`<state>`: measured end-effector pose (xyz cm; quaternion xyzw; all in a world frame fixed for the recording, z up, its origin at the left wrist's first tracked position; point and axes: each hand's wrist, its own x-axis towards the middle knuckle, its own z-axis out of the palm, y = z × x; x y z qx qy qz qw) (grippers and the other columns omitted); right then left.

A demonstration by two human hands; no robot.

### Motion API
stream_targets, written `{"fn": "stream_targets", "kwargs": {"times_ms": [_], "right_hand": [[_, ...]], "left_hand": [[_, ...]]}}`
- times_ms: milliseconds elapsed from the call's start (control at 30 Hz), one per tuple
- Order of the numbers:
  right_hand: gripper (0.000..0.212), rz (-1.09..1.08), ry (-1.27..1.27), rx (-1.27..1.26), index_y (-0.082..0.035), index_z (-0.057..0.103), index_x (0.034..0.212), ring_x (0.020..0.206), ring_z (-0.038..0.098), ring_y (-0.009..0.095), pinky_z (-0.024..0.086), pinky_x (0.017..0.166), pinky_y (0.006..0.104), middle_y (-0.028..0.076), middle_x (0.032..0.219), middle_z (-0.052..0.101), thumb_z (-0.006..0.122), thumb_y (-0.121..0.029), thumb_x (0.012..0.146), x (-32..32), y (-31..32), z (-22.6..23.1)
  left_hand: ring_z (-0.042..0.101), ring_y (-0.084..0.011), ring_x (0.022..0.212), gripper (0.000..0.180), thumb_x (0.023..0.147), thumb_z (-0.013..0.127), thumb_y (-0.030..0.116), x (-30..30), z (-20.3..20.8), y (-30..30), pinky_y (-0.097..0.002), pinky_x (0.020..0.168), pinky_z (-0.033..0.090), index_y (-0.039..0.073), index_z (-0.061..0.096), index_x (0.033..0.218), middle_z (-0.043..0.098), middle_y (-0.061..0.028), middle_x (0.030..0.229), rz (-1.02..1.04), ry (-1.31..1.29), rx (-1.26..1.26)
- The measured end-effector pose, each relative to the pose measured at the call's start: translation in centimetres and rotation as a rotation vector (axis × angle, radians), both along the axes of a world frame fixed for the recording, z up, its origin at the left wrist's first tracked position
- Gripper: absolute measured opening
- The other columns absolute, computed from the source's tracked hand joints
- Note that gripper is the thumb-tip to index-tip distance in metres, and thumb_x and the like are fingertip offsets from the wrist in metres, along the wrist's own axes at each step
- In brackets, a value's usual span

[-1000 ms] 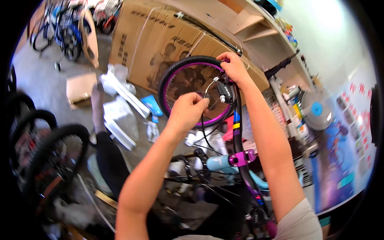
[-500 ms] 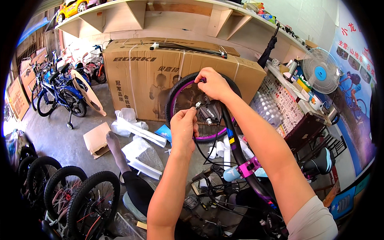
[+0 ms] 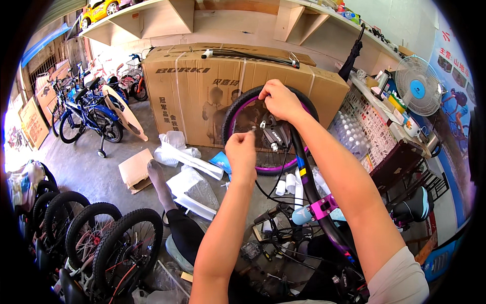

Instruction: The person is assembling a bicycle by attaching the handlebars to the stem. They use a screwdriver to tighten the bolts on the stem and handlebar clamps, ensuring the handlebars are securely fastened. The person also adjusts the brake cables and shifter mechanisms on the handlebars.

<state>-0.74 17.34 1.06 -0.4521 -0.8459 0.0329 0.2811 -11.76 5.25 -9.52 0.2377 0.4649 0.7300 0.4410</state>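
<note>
The black handlebar [image 3: 310,185] with blue and yellow marks runs away from me, held in a purple stem clamp [image 3: 323,206]. On its far part sits a black brake and shift lever unit [image 3: 277,136] with a small silver fitting [image 3: 263,124]. My right hand [image 3: 282,103] is closed over the bar's far end, fingers curled round the brake lever, which they mostly hide. My left hand [image 3: 241,154] is pinched just left of the unit, apart from the silver fitting. Whatever sits between its fingertips is too small to make out.
Behind the handlebar a purple-rimmed wheel [image 3: 238,114] leans on a large cardboard box [image 3: 172,101]. Several black tyres [image 3: 126,243] stand at lower left. Plastic wrap [image 3: 195,187] and white foam tubes [image 3: 290,183] litter the floor. A fan [image 3: 417,88] stands at right.
My left hand has drawn back from the silver fitting, which now shows uncovered. My right hand keeps its place at the bar's far end. The whole view has shifted slightly.
</note>
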Motion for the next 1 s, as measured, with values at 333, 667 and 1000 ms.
{"fn": "stream_targets", "kwargs": {"times_ms": [333, 667, 1000], "right_hand": [[0.050, -0.012, 0.050, -0.044, -0.013, 0.070, 0.129, 0.142, 0.044, 0.039, 0.036, 0.119, 0.0459, 0.019, 0.142, 0.058, 0.067, -0.046, 0.092, 5.4, 5.3, -1.6], [0.058, -0.292, 0.282, -0.228, -0.026, 0.056, 0.148, 0.093, 0.076, 0.031, 0.062, 0.077, 0.0429, 0.009, 0.129, 0.072, 0.052, -0.049, 0.095, 14.5, 4.0, -3.9], [0.061, -0.241, -0.150, -0.324, -0.024, 0.046, 0.156, 0.082, 0.074, 0.033, 0.060, 0.073, 0.0446, 0.016, 0.125, 0.072, 0.045, -0.051, 0.102, 11.8, -0.4, 0.1]], "left_hand": [[0.065, -0.0148, 0.081, 0.035, 0.108, 0.056, 0.036, -2.0, -0.5, -5.7, -0.0312, 0.070, 0.052, 0.002, 0.058, 0.120, 0.066, -0.0049, 0.095, -0.033, -0.170, 0.158], [0.058, -0.0248, 0.124, 0.047, 0.104, 0.062, 0.029, 4.9, 3.9, -23.4, -0.0416, 0.105, 0.044, 0.001, 0.054, 0.141, 0.062, -0.0129, 0.134, 0.048, 0.419, 0.339], [0.046, -0.0329, 0.139, 0.044, 0.097, 0.063, 0.040, 11.9, 9.9, -29.2, -0.0600, 0.116, 0.030, 0.010, 0.064, 0.128, 0.057, -0.0117, 0.138, -0.818, 1.308, 0.764]]}}
